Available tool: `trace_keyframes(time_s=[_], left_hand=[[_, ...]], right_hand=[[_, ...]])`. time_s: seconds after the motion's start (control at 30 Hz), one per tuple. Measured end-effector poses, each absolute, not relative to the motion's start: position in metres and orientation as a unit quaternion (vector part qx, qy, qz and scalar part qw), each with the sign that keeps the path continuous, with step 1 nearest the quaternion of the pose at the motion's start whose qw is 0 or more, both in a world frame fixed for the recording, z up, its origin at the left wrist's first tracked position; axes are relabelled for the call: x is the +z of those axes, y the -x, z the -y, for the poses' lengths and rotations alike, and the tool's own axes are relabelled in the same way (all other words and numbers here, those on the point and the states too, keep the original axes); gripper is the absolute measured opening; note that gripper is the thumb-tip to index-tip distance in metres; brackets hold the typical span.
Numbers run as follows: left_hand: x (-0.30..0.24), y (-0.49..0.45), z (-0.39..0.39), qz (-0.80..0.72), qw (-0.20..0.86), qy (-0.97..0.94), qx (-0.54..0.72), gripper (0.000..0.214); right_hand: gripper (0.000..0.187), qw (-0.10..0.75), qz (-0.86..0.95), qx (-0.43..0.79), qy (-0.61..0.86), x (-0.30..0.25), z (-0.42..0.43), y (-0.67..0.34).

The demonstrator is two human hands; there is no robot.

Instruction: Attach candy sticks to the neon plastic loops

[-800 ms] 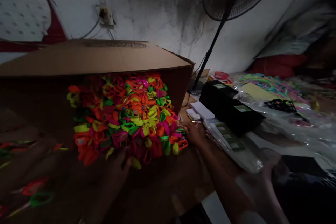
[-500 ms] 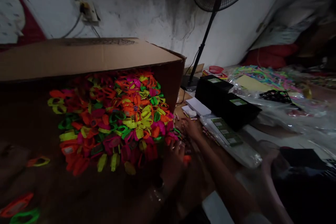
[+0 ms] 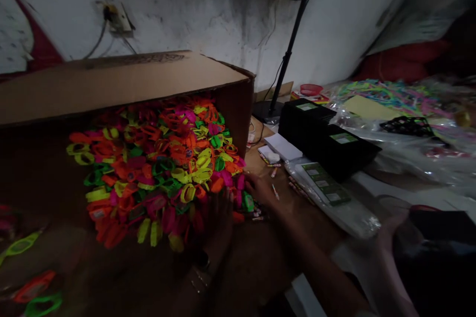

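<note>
The pile of neon plastic pieces point(image 3: 159, 168) occupies the centre-left of the frame, spilling from the open mouth of a cardboard box point(image 3: 122, 79) lying on its side. The pieces are orange, pink, yellow and green; most remain heaped inside or at the mouth of the box.

The left hand point(image 3: 219, 218) lies at the lower right edge of the pile, fingers spread against the pieces. Whether it grips any piece cannot be told; the area is dark. The right hand point(image 3: 260, 189) is just right of it, at the corner of the pile, fingers loosely extended and touching the outermost pieces; no closed grasp is visible.

A few loose pieces point(image 3: 33, 287) lie apart in the lower left of the frame. By this layout, only a small share has been separated; the bulk is judged still to be handled.

Right of the hands, the tabletop point(image 3: 267, 168) carries black boxes point(image 3: 327, 141) with green labels, a clear plastic bag point(image 3: 330, 198) and white cards point(image 3: 282, 147). A fan stand point(image 3: 288, 54) rises at upper centre. Another person's hand point(image 3: 390, 233) appears at lower right.
</note>
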State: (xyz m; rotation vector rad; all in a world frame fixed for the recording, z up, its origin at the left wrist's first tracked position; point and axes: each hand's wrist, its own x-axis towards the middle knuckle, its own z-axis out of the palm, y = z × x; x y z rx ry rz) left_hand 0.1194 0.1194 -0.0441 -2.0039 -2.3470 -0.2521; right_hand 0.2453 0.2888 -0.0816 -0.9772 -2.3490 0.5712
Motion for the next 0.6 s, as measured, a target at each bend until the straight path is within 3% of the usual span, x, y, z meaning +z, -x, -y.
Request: trace_keyframes(time_s=[0.37, 0.6], left_hand=[[0.0, -0.135, -0.107, 0.714, -0.068, 0.696, -0.033, 0.091], [-0.018, -0.198, -0.106, 0.567, -0.1, 0.814, -0.078, 0.059]], right_hand=[[0.032, 0.253, 0.807, 0.097, 0.525, -0.075, -0.346, -0.3], [0.026, 0.239, 0.814, 0.056, 0.527, -0.07, -0.337, -0.285]])
